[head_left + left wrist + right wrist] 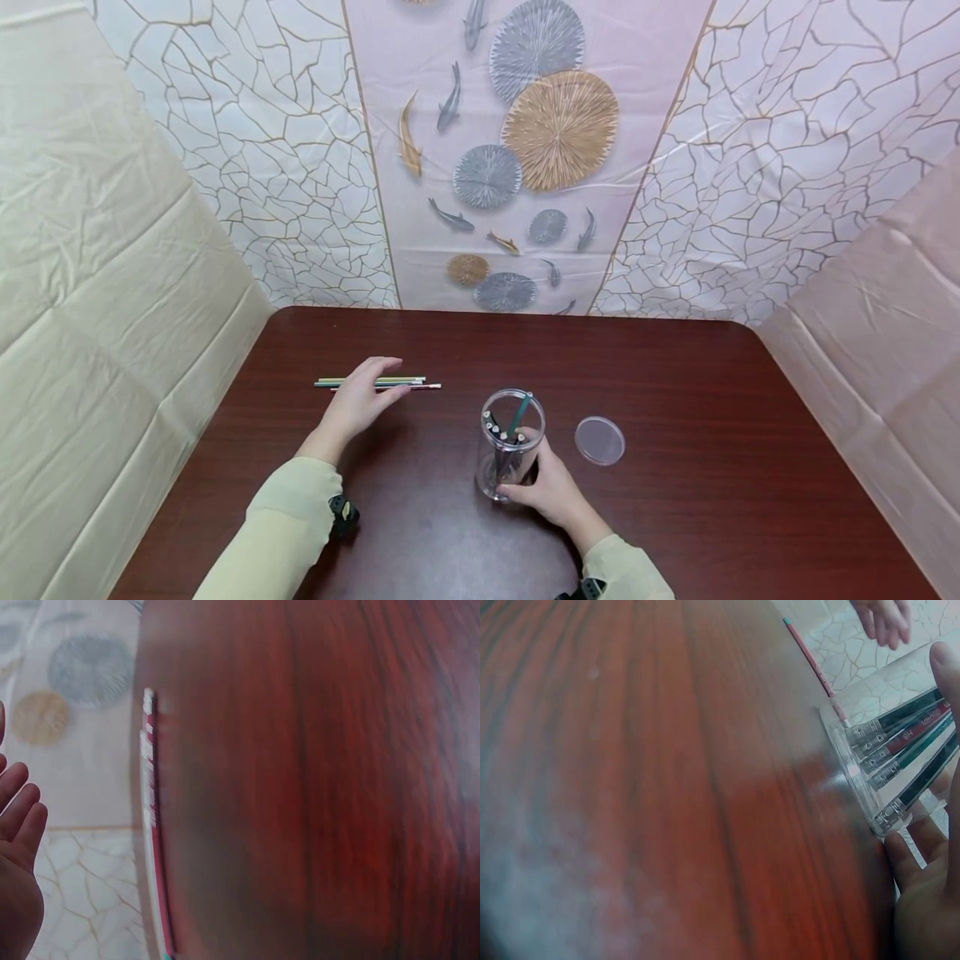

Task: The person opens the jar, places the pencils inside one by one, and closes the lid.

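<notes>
My left hand (357, 410) reaches over several pencils (324, 384) lying side by side on the table at left, thumb and fingers spread. In the left wrist view that hand (19, 855) is at the edge, apart from a red pencil (158, 847). My right hand (553, 486) grips a clear jar (487, 473) low on its side, thumb in front. The jar stands upright with several pencils (501, 434) inside, one teal pencil (521, 412) leaning the other way. The right wrist view shows their eraser ends (868, 733) at the jar's bottom.
A round clear lid (600, 440) lies flat on the table to the right of the jar. The dark red-brown table (705, 392) meets a patterned cloth backdrop (420, 275) at its far edge. Cream cloth (97, 333) hangs on the left side.
</notes>
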Demonstrator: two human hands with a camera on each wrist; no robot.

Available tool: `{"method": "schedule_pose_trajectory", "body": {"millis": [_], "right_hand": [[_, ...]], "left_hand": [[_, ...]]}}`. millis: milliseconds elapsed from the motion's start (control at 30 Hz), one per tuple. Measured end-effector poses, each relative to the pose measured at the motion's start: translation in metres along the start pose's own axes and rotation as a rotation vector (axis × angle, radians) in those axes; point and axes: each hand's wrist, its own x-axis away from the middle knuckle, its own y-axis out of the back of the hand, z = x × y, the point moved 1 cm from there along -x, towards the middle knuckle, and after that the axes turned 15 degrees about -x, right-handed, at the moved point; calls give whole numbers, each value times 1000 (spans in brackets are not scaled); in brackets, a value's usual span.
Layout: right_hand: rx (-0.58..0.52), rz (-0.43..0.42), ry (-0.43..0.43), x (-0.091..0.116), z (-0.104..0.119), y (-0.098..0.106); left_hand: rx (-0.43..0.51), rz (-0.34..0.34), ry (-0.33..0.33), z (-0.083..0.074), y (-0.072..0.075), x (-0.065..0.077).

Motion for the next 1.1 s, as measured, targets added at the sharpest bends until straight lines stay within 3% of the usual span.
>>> {"method": "schedule_pose_trajectory", "body": {"millis": [500,767,1100], "right_hand": [[4,3,-15,0,1,1],[-2,18,-4,-1,0,0],[-23,40,11,-1,-1,1]], "left_hand": [[-109,67,46,43,-17,2],[-147,94,55,50,-21,6],[-203,72,0,54,-27,5]]}}
